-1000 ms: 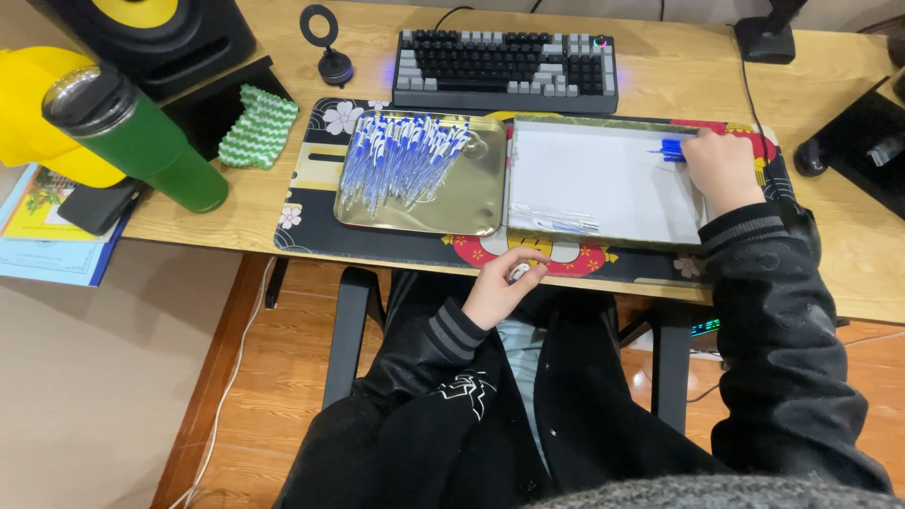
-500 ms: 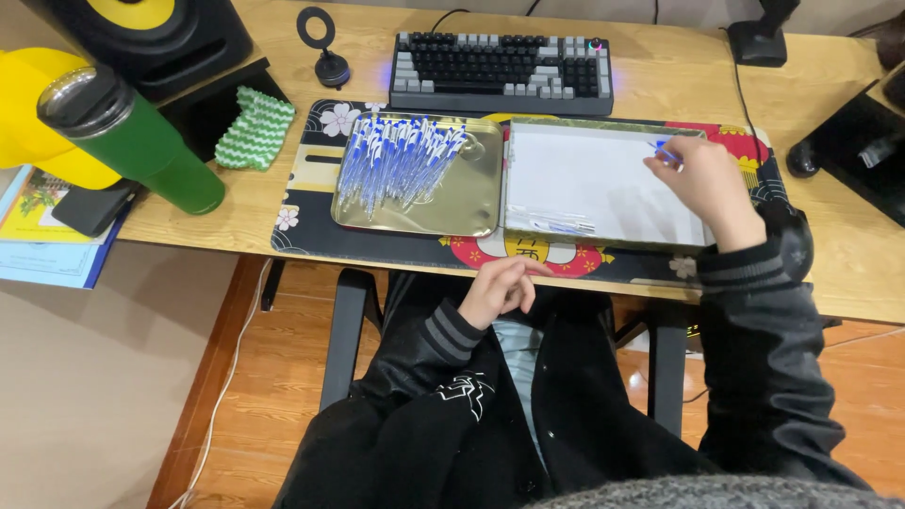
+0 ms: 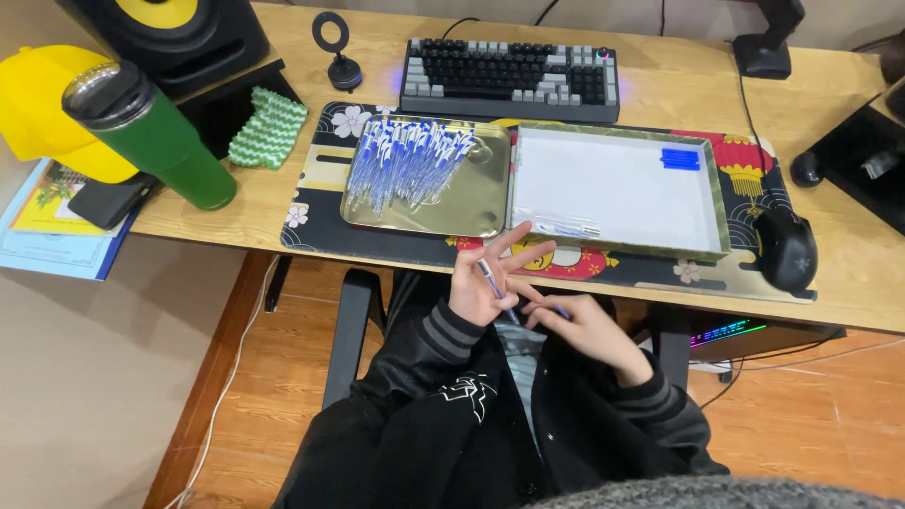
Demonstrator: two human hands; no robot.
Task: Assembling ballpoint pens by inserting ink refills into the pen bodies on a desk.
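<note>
The shiny gold metal tray on the counter holds a heap of blue and white pens. Right of it, the white flat box holds a small blue piece. Below the counter's edge, the left hand pinches a thin blue pen. The right hand touches its lower end; I cannot tell how tightly.

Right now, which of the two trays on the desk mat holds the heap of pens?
The shiny metal tray on the left; the white-lined tray beside it holds no heap.
</note>
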